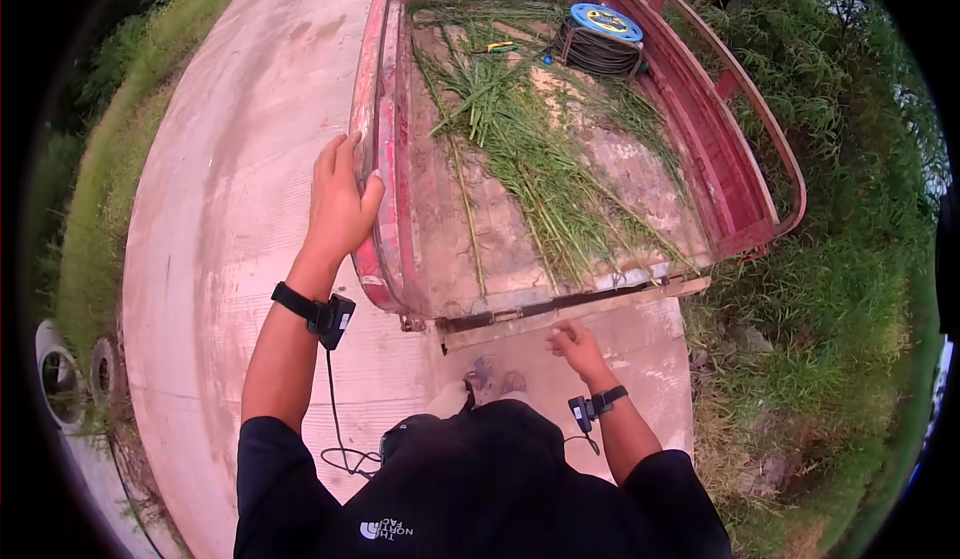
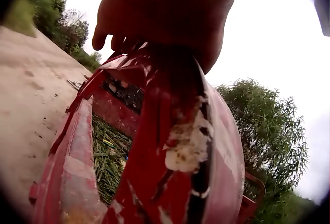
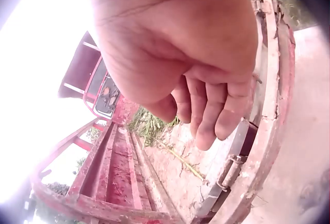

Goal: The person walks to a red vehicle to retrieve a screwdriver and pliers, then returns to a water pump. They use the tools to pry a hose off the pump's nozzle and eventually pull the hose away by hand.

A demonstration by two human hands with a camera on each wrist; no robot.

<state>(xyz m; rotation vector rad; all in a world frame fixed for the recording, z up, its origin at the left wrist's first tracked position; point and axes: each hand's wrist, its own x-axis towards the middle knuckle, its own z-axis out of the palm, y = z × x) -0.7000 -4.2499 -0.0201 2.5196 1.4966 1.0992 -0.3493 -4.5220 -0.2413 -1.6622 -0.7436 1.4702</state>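
My left hand [image 1: 343,199] rests on the rim of the near left side wall [image 1: 392,199] of a red truck bed, thumb toward the inside. In the left wrist view the same hand [image 2: 165,18] lies over the chipped red rim [image 2: 165,105]. Loosely bent and holding nothing, my right hand [image 1: 580,349] hangs just behind the lowered tailgate [image 1: 590,311]. The right wrist view shows its relaxed fingers [image 3: 209,115] over the bed's rear edge. Long cut green stalks [image 1: 530,169] lie strewn across the bed floor [image 1: 490,229].
A blue-topped reel [image 1: 606,25] wound with black cable stands at the bed's far right. Near the far end lies a small yellow-and-green tool [image 1: 500,48]. A red side rail [image 1: 770,149] curves along the right. Concrete road [image 1: 220,189] runs left; bushes [image 1: 840,259] grow right.
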